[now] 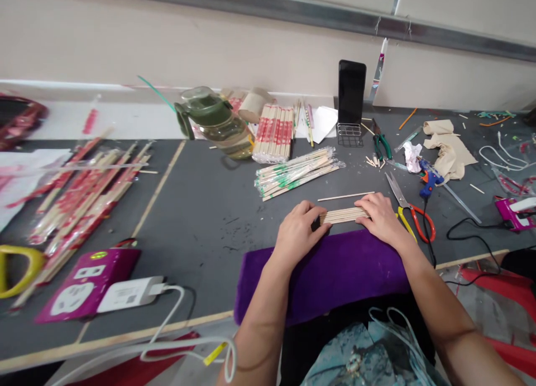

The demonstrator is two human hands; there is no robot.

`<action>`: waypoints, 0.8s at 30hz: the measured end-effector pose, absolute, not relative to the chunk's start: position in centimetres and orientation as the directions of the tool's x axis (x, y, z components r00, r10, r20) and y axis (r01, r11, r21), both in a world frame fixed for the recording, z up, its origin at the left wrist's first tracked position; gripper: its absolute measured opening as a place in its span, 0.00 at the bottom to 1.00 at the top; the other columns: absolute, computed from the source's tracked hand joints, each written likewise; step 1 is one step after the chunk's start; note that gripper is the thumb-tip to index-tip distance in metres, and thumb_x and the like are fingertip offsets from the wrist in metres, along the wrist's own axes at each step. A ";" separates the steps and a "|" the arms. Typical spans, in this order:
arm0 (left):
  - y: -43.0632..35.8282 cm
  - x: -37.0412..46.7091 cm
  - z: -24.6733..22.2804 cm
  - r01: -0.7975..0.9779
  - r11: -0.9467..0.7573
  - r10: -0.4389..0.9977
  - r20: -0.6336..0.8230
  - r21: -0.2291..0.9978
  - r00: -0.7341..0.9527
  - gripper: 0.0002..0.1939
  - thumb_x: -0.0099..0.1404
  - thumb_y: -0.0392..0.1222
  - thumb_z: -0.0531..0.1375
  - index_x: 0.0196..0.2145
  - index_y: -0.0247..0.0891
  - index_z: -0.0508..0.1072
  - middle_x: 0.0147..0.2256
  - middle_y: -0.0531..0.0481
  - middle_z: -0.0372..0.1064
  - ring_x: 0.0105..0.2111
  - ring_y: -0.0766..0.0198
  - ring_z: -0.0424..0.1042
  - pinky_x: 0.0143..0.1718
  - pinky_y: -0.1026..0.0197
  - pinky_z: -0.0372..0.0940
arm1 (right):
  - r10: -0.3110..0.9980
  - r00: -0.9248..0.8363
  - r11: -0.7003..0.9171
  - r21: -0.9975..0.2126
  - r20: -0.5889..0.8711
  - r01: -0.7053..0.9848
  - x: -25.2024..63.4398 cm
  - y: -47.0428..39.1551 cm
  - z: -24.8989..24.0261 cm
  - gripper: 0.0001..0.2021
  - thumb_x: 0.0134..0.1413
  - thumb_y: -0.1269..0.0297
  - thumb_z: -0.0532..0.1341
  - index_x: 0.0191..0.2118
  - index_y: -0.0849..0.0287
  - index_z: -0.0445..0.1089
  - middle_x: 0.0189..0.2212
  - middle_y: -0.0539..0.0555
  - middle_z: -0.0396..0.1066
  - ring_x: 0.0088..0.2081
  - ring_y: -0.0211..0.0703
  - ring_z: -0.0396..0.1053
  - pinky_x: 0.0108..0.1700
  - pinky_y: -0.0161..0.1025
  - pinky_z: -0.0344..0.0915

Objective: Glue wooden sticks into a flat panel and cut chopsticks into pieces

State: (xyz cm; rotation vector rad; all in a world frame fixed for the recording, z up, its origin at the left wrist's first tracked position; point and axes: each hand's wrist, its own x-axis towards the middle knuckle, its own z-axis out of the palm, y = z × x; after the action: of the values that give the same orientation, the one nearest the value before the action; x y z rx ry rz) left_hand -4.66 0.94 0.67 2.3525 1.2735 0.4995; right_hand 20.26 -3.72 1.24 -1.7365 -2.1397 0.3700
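A flat row of several pale wooden sticks lies side by side between my hands, at the near edge of the grey table. My left hand grips the row's left end between thumb and fingers. A small dark patch shows under that thumb; I cannot make out what it is. At the other end, my right hand pinches the row the same way. One loose stick lies just beyond the row. Below my wrists a folded purple cloth hangs over the table edge.
Scissors, a blue glue gun with a cable, and green-handled pliers lie right. Wrapped chopsticks, a tilted-looking jug and a phone on a stand are behind. Left are a purple power strip and red-wrapped chopsticks.
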 end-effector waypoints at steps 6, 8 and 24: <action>0.7 -4.8 0.9 0.712 -0.421 0.891 0.109 0.563 0.440 0.22 0.68 0.47 0.60 0.58 0.42 0.69 0.51 0.44 0.67 0.46 0.54 0.72 0.45 0.55 0.69 | 0.976 -0.059 0.149 -0.439 0.211 0.886 21.6 -4.5 2.1 0.20 0.61 0.64 0.66 0.58 0.52 0.71 0.50 0.60 0.72 0.53 0.59 0.66 0.55 0.55 0.62; 0.8 -4.8 1.0 0.710 -0.408 0.899 0.118 0.574 0.421 0.24 0.67 0.50 0.61 0.59 0.42 0.69 0.52 0.44 0.67 0.46 0.54 0.73 0.45 0.56 0.69 | 0.963 0.015 0.123 -0.491 0.269 0.863 22.6 -5.2 2.5 0.17 0.62 0.64 0.64 0.57 0.52 0.72 0.49 0.59 0.73 0.52 0.58 0.67 0.56 0.55 0.63; 1.7 -5.1 0.4 0.701 -0.149 0.973 0.230 0.698 -0.022 0.12 0.71 0.46 0.53 0.37 0.41 0.75 0.31 0.51 0.74 0.30 0.61 0.71 0.34 0.61 0.63 | 0.853 0.290 0.071 -0.646 0.434 0.760 20.9 -9.2 1.3 0.12 0.70 0.58 0.55 0.40 0.52 0.75 0.34 0.57 0.76 0.37 0.49 0.74 0.41 0.44 0.69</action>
State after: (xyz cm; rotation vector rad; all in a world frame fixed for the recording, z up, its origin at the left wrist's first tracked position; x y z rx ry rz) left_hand -5.06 1.70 0.39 1.8839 1.7469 0.9839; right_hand 20.89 -9.21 1.30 -1.6963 -1.4820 0.1358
